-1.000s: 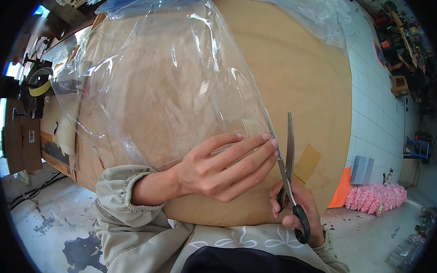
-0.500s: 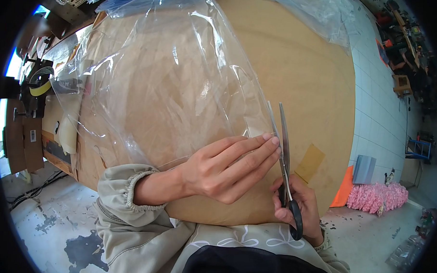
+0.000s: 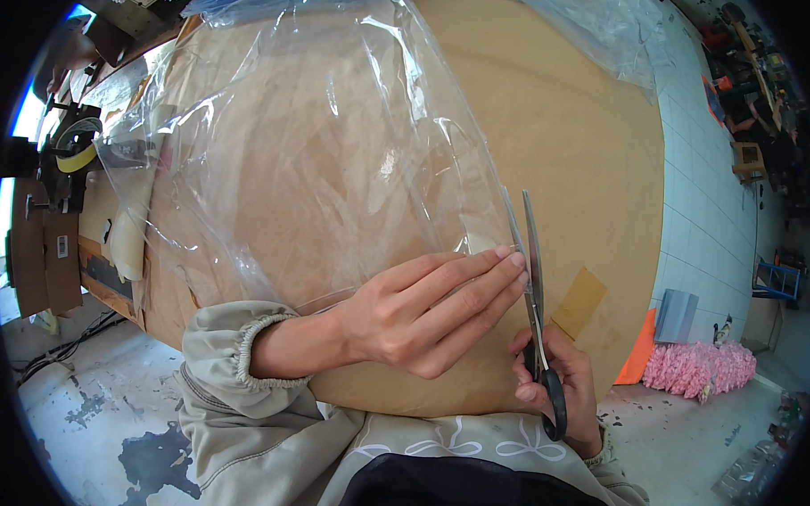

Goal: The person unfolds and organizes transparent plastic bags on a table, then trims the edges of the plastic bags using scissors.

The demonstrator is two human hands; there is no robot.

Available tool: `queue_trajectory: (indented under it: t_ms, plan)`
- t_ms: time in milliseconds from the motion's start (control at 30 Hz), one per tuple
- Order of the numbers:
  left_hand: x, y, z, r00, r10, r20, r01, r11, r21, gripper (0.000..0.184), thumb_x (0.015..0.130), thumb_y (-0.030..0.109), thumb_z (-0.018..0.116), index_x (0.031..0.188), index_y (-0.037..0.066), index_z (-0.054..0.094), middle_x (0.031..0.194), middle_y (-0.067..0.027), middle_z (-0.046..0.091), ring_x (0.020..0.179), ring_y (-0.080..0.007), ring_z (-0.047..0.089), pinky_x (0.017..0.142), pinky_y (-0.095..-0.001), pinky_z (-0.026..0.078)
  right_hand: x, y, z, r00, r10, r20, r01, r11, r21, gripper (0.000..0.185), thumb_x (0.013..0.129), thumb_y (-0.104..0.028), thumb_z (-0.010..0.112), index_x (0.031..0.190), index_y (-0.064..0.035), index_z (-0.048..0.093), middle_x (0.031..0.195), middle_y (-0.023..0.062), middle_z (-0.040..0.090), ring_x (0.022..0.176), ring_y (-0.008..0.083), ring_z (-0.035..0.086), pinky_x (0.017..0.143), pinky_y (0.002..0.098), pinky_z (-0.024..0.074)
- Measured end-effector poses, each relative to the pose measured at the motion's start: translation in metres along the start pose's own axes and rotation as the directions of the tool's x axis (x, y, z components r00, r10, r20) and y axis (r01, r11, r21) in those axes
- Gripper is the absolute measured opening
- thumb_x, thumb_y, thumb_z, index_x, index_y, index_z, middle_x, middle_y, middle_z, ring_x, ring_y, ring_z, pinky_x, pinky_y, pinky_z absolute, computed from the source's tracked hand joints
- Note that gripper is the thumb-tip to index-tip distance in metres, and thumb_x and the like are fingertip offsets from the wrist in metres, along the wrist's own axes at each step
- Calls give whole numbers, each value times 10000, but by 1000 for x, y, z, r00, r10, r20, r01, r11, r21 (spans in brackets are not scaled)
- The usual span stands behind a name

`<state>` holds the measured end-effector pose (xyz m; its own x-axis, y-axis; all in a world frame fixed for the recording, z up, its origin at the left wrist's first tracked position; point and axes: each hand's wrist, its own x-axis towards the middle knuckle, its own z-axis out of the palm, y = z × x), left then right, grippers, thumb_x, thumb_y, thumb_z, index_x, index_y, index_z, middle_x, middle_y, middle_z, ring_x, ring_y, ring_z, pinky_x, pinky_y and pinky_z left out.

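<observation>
A large sheet of clear plastic (image 3: 275, 150) lies spread and wrinkled over the brown work surface. My left hand (image 3: 430, 312) reaches across its near right corner, fingers together, pinching the plastic's right edge. In my right hand (image 3: 566, 370) is a pair of scissors (image 3: 536, 284) with black handles, held by the finger loops. The blades point away from me, slightly parted, right beside my left fingertips and along the edge of the plastic. Whether the plastic lies between the blades is hard to make out.
A brown tape patch (image 3: 580, 299) is on the work surface (image 3: 517, 96) right of the scissors. Bluish plastic (image 3: 253, 2) is stacked at the far left, and more clear plastic (image 3: 600, 32) lies at the far right. A tape dispenser (image 3: 77, 148) stands left. Pink material (image 3: 700, 369) lies on the floor.
The view has shifted a little. Both hands, the scissors and the plastic appear slightly farther right; my grip on each looks the same.
</observation>
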<state>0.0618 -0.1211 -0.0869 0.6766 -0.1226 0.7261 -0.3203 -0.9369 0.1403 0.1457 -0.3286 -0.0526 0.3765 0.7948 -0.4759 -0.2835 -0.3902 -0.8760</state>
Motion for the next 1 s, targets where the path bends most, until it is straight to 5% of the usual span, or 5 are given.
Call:
queue_trajectory:
  t_ms: [633, 1000]
  plan:
    - [1, 0, 0, 999, -18, -26, 18, 1000, -26, 246, 653, 22, 664, 888, -48, 678, 933, -146, 664, 814, -217, 661, 626, -255, 541, -1, 10, -4, 1000, -16, -12, 17, 999, 45, 418, 737, -151, 773, 1055, -3, 546, 663, -30, 463, 591, 39, 429, 539, 187, 321]
    - [1, 0, 0, 999, -45, -29, 45, 999, 21, 212, 697, -21, 607, 895, -67, 668, 927, -168, 665, 820, -235, 670, 652, -265, 558, 1, 7, -13, 999, -44, -22, 41, 993, -108, 421, 700, -154, 800, 1026, -9, 576, 675, -24, 466, 579, 34, 434, 520, 188, 328]
